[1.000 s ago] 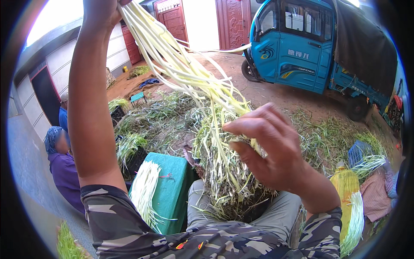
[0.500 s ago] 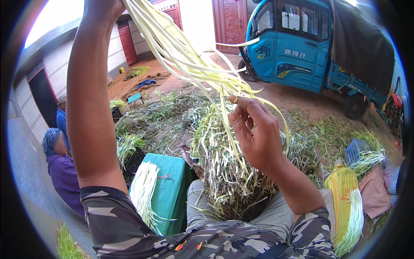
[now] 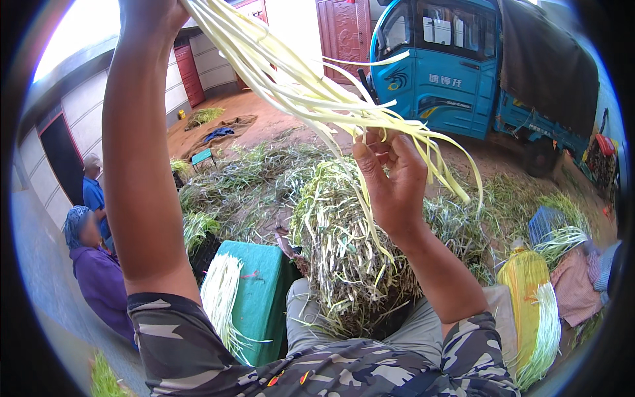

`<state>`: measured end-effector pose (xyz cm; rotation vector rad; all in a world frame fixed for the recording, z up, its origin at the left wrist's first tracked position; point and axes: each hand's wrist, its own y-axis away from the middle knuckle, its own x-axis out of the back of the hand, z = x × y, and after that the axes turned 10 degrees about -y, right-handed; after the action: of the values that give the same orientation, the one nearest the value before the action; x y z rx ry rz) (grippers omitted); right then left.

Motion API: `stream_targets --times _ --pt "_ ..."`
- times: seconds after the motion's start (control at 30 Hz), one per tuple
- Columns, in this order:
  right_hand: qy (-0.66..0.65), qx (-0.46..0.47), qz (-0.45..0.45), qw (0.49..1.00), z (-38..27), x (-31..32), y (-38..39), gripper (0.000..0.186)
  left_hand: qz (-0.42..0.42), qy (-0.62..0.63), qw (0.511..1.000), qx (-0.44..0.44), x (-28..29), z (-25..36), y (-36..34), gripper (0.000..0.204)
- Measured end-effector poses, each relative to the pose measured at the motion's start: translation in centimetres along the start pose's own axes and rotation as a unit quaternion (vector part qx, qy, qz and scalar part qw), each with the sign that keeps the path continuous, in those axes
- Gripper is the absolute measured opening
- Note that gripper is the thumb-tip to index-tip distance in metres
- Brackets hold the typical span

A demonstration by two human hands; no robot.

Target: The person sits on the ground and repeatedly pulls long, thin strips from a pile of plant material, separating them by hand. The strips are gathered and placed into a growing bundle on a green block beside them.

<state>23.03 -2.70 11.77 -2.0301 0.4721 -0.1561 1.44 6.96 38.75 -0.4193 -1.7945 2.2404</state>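
Note:
My left hand (image 3: 153, 14), raised at the top left and partly cut off by the frame, grips a long bundle of flat, pale yellow leafy strands (image 3: 278, 73) that sags down to the right. Among its loose ends, my right hand (image 3: 391, 177) has its fingers curled on some strands, thumb upward. Below both hands, a heaped mass of dry trimmings and cut leaves (image 3: 347, 255) sits between my legs. To its left, a green block (image 3: 264, 284) carries a bundle of whitish strands (image 3: 221, 298).
Two people (image 3: 99, 291) (image 3: 94, 188) are at the left. On the right lie a yellow sack (image 3: 512, 274) with more strands (image 3: 542, 331), a blue crate (image 3: 546, 225) and someone's clothed limb (image 3: 575, 284). A blue covered three-wheeler (image 3: 436, 73) stands behind scattered leaves (image 3: 245, 178).
My right hand has risen into the bundle's lower ends and curled its fingers there. The loose ends now spread farther right. The person in blue at the left shows more.

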Motion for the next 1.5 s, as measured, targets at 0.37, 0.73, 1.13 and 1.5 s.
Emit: stream_targets --times 0.37,0.73,1.13,1.5 --pt "-0.131 -0.076 0.056 0.987 -0.1 0.8 0.0 0.021 -0.063 0.119 0.991 0.022 -0.3 -1.2 3.0 0.045" --pt "-0.176 -0.234 0.099 0.951 2.7 3.4 1.3 0.018 0.184 -0.176 0.967 0.026 2.4 -0.5 3.0 0.053" --pt "0.067 -0.014 -0.336 0.939 -3.1 6.6 4.1 0.019 0.197 -0.192 0.961 -0.001 8.4 -0.2 -0.9 0.04" --pt "-0.05 -0.163 -0.403 0.899 -7.1 8.9 3.2 0.02 0.202 -0.196 0.959 -0.019 11.6 1.2 -2.2 0.03"
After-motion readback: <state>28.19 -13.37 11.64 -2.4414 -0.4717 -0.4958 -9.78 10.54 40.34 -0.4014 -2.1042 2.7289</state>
